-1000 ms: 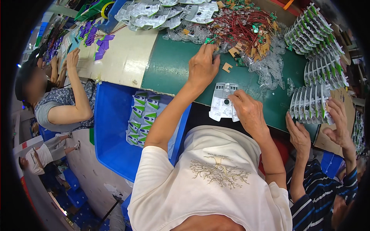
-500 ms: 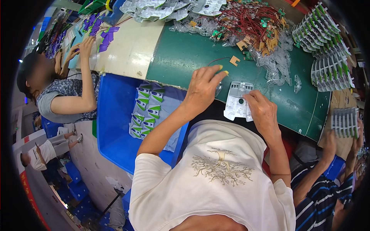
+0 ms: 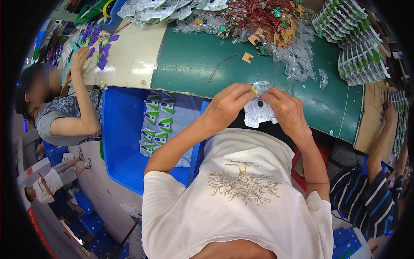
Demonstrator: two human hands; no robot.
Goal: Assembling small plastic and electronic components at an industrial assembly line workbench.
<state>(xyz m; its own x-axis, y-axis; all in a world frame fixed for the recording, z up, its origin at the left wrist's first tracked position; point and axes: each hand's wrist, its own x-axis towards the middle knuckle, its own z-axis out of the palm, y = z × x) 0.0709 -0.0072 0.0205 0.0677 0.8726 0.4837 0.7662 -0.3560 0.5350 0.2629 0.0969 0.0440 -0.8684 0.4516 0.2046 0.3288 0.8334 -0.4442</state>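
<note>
A white plastic housing (image 3: 258, 114) with a round dark hole is held over the front edge of the green bench. My right hand (image 3: 288, 110) is closed on its right side, thumb and fingers at the upper part. My left hand (image 3: 226, 107), with yellow covers on its fingertips, pinches at the upper left of the housing. A small clear plastic piece seems to be in that pinch, mostly hidden by the fingers. Beyond my hands lies an orange notched board (image 3: 247, 57) with a dark red wire trailing left.
A heap of wired boards (image 3: 276, 21) and clear plastic pieces (image 3: 297, 64) covers the bench's far side. Stacked grey-green housings (image 3: 362, 60) stand at the right. A blue bin (image 3: 123, 142) holds finished-looking green-white parts (image 3: 151, 116). Co-workers sit left and right.
My left hand has moved down and right to the housing, and the clear piece near it has left the bench. My right hand has shifted slightly left with the housing.
</note>
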